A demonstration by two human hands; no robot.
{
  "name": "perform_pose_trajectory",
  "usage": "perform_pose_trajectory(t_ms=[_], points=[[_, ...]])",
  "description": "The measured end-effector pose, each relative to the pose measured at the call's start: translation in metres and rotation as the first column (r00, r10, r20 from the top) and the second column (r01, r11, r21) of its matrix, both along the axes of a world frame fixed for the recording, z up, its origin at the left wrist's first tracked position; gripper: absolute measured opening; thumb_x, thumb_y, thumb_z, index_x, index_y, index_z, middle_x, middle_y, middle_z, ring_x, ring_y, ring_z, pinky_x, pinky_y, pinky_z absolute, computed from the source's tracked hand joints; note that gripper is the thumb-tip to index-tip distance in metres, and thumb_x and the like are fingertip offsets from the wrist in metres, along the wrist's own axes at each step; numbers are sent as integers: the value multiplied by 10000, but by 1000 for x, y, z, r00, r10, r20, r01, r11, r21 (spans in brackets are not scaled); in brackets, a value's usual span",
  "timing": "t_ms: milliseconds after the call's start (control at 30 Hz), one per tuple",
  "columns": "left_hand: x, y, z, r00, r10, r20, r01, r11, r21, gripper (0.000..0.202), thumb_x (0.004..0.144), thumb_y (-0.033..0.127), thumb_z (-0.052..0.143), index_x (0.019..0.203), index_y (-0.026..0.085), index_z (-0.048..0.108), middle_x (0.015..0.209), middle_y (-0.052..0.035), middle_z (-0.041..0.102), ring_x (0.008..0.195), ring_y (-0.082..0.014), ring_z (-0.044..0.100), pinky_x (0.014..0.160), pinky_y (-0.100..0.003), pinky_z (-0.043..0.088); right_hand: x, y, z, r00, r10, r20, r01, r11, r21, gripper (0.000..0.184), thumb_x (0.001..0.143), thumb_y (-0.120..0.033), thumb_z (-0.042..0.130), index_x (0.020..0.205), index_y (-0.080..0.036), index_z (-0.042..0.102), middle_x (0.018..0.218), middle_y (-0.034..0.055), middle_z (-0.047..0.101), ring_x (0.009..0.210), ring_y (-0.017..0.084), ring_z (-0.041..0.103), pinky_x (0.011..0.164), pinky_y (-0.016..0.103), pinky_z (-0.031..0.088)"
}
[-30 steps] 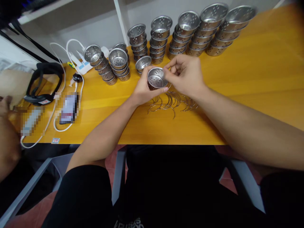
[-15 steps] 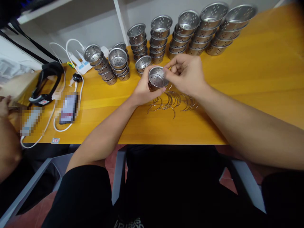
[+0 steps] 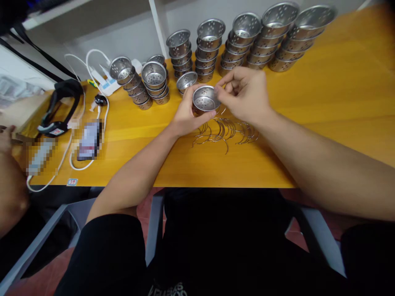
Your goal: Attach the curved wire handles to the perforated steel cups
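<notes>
My left hand [image 3: 189,114] is wrapped around a small perforated metal cup [image 3: 206,105], whose mouth tilts toward me. Thumb and fingers press on its outer wall. At the cup's right rim, my right hand [image 3: 243,93] is closed in a pinch. A short piece of thin curved wire [image 3: 223,111] shows just below those fingertips; the rest of it is hidden by the hand. Under both hands, several loose curved wires [image 3: 226,130] lie in a spread on the yellow table [image 3: 197,168].
Stacks of perforated metal cups [image 3: 206,53] line the back of the table, with a shorter stack [image 3: 187,82] just behind my left hand. A phone [image 3: 89,139], white cables, a power strip [image 3: 109,85] and a black headband [image 3: 64,107] lie left. Another person's arm [image 3: 10,185] is at far left.
My right hand has shifted slightly to the right at the cup's rim, and its fingertips cover less of the cup's inside. The left hand keeps its hold on the cup.
</notes>
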State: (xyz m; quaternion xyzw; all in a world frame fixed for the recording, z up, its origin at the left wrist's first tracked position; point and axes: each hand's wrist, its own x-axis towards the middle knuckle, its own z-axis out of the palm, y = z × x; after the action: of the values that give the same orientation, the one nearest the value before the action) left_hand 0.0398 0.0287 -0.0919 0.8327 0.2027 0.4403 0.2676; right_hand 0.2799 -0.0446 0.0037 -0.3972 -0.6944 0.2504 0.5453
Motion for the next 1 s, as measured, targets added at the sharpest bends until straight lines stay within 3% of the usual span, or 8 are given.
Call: perform_pose_trajectory(t_ms=[100, 267, 467, 667, 1000], points=[[1, -1, -3, 995, -78, 59, 84, 992, -98, 1095, 1051, 992, 808, 1788, 279, 424, 1623, -129, 628, 1530, -346, 746, 1345, -577, 617, 0, 1, -1, 999, 25, -20, -26, 1000, -11, 421, 1047, -558, 1118, 948, -327, 780, 706, -13, 635, 625, 193, 494, 552, 390, 497], [1, -4, -2, 997, -63, 46, 70, 984, -165, 1123, 989, 1016, 845, 1745, 286, 448, 1582, -115, 628, 1499, -349, 763, 1294, -561, 634, 0, 2, -1, 999, 39, 1, -39, 999, -30, 337, 1024, -346, 1129, 944, -302, 804, 722, -30, 654, 620, 160, 485, 593, 382, 485], [0, -10, 4, 997, -68, 35, 73, 977, -200, 993, 1022, 794, 927, 1742, 285, 469, 1541, -124, 631, 1491, -358, 749, 1276, -559, 649, -2, -3, 3, 1000, 15, 20, -14, 998, -59, 407, 1033, -569, 1113, 913, -365, 782, 729, -10, 684, 637, 199, 466, 612, 454, 467], [2, -16, 9, 1000, -26, -1, 25, 981, -194, 897, 1068, 659, 915, 1736, 260, 469, 1516, -119, 666, 1426, -341, 806, 1237, -563, 692, -1, -6, 5, 999, 25, 20, -23, 996, -81, 450, 1033, -658, 1098, 903, -366, 781, 734, -1, 680, 647, 202, 491, 622, 464, 472], [5, -23, 13, 999, -34, -29, 29, 988, -151, 1080, 1023, 807, 914, 1771, 233, 388, 1631, -162, 620, 1534, -366, 779, 1285, -575, 665, -3, -6, 5, 999, 34, -19, -35, 995, -96, 515, 963, -712, 1141, 875, -371, 765, 725, 13, 696, 672, 224, 536, 575, 451, 557]])
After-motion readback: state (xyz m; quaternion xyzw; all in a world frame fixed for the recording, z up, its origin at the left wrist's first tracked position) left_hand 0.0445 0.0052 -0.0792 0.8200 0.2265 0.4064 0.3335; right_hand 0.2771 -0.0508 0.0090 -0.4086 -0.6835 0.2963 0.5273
